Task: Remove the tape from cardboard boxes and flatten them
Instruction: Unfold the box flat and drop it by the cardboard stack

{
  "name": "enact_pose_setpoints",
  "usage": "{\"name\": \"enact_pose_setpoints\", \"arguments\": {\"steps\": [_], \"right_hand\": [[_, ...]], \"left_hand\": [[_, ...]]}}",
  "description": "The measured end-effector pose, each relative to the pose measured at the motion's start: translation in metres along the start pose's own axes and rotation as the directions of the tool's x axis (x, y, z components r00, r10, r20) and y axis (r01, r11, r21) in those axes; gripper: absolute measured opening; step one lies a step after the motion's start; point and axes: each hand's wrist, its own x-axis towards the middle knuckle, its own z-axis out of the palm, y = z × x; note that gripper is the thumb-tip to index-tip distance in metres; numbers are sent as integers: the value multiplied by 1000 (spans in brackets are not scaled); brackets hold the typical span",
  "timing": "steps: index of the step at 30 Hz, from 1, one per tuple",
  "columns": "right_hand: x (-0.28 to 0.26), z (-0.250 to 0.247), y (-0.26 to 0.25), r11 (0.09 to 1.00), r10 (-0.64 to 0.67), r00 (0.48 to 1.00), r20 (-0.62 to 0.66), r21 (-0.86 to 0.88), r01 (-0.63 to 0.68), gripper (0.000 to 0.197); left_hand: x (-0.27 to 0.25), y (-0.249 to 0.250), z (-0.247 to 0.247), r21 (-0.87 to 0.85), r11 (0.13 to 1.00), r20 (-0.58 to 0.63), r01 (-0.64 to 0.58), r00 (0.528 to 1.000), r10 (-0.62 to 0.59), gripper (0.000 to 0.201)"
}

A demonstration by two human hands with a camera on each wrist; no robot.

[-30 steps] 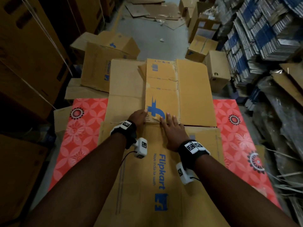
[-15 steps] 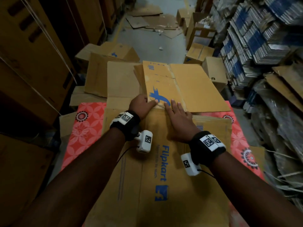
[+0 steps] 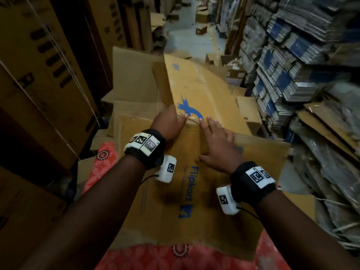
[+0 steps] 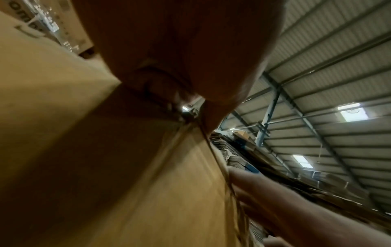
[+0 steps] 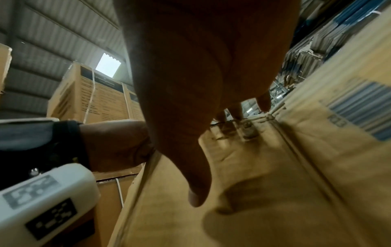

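Clearly printed "Flipkart" (blue), flattened box [image 3: 187, 191], both hands pressing

Flattened box [image 3: 187, 191] on mat [image 3: 155, 258]

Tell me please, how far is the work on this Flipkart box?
Done: the Flipkart box lies flat on the red mat.
In hand: the left hand pinches something, apparently tape, at the fold under the blue-logo flap; the right hand presses flat beside it.
Left: peeling it off; other boxes stand unflattened.
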Motion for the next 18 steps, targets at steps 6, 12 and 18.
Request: {"name": "enact_pose_setpoints", "arguments": {"steps": [6, 12, 18], "right_hand": [[1, 18, 10, 995, 40, 992, 121, 81, -50, 96], [7, 37, 9, 981, 84, 990, 114, 165, -102, 94], [24, 65, 5, 988, 113, 964, 241, 81, -135, 89]], "left_hand": [[-8, -12, 37, 217, 972, 250, 89, 958, -144, 56], [-24, -31, 50, 287, 954, 180, 84, 974, -140, 41], [-22, -69, 66, 278, 953, 226, 117, 957, -184, 35]]}}
